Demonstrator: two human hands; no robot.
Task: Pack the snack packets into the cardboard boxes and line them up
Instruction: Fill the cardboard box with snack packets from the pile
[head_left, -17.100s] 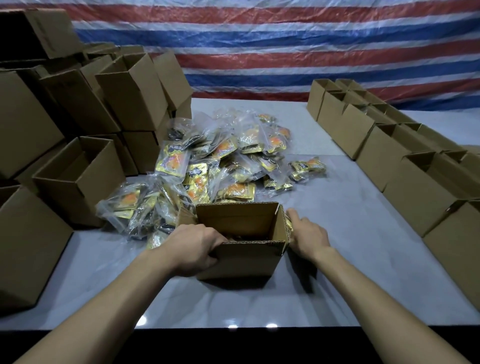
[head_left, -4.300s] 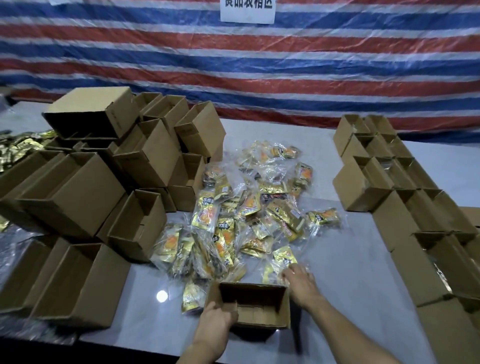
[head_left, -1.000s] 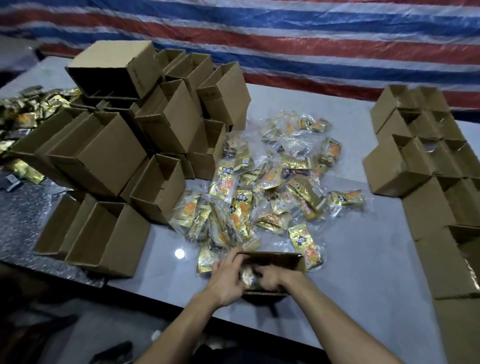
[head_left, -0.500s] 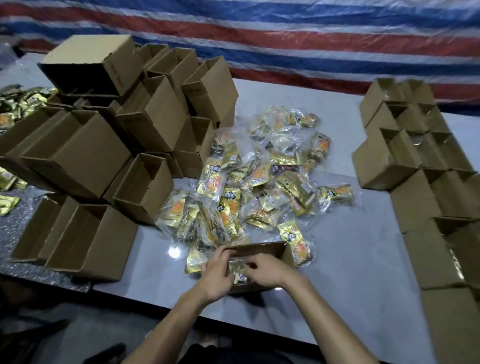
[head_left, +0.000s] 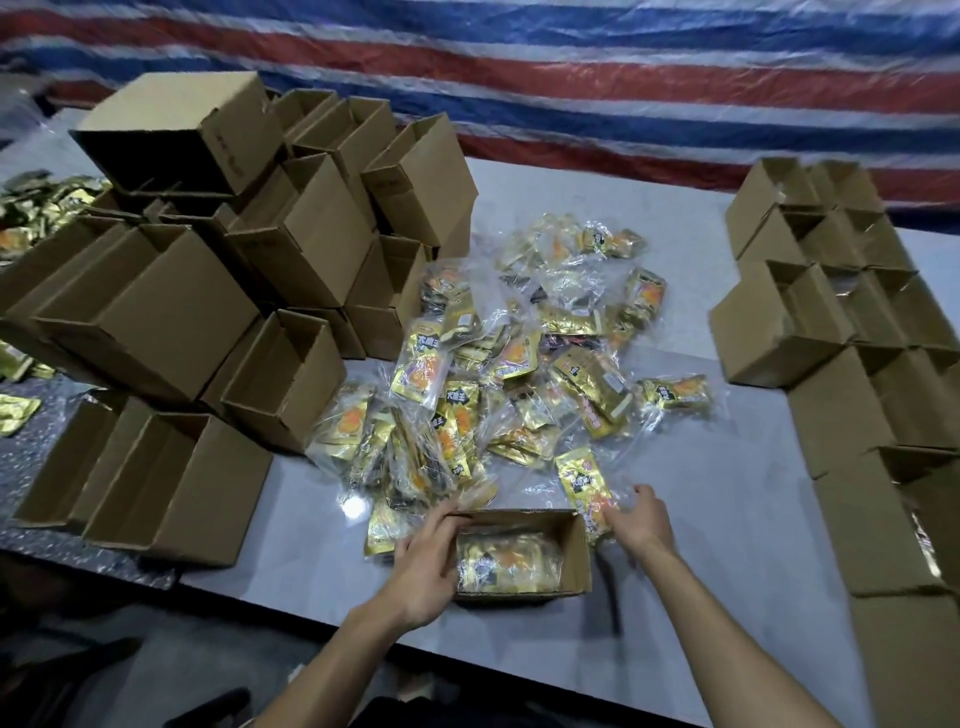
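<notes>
Our left hand (head_left: 423, 566) grips the left wall of the open box (head_left: 577, 551) on the bench (head_left: 727, 545), packets (head_left: 509, 566) already inside, while our right hand (head_left: 636, 525), fingers spread, touches the next packet (head_left: 584, 486) beside it; a large pile (head_left: 519, 374) and many empty boxes (head_left: 291, 249) remain besides the lined-up boxes (head_left: 779, 332) on the right.

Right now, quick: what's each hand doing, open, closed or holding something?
Left hand: grips the left end of the small open box.
Right hand: open, fingers spread at a snack packet beside that box, not gripping it.
</notes>
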